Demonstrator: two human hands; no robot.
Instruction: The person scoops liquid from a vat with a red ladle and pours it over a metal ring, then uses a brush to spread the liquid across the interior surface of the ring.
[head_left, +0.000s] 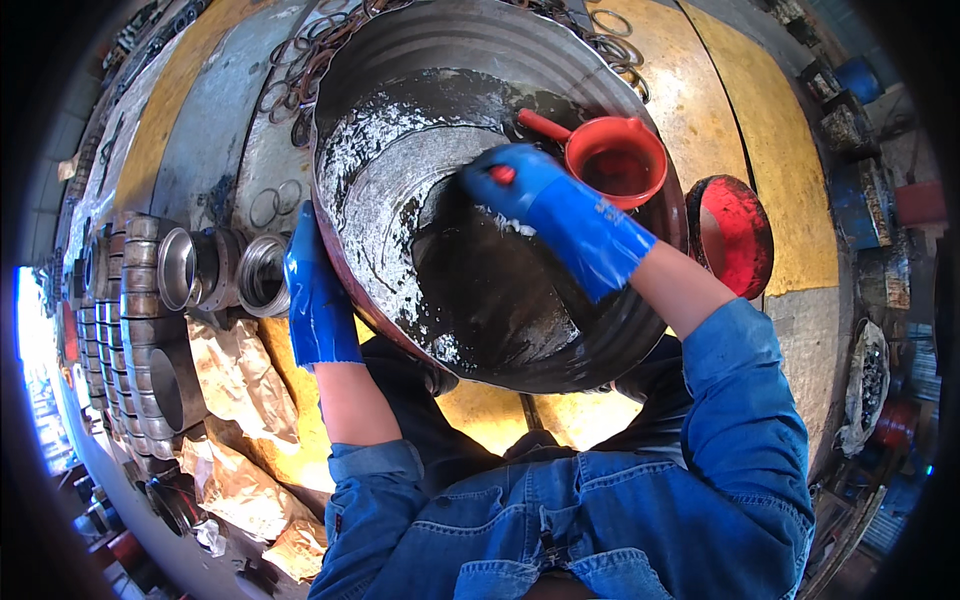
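A wide, dark round metal basin (510, 45) fills the space before my knees. Dark liquid pools in its near and right part, and pale silvery residue coats the left of its floor. My right hand (515, 185), in a blue rubber glove, is closed inside the basin. A red handle end (502, 174) pokes from that fist; the tool's head is hidden. My left hand (318, 285), also gloved, holds the basin's left rim from outside, its fingers partly hidden. A red plastic dipper (640, 165) with dark contents sits inside the basin, just right of my right hand.
Stacked metal rings (145, 330) line the left side, next to open metal cylinders (262, 275) and crumpled brown paper (240, 380). Thin rings (290, 90) lie beyond the basin. A round red container (738, 235) stands at its right. Blue boxes (858, 205) are farther right.
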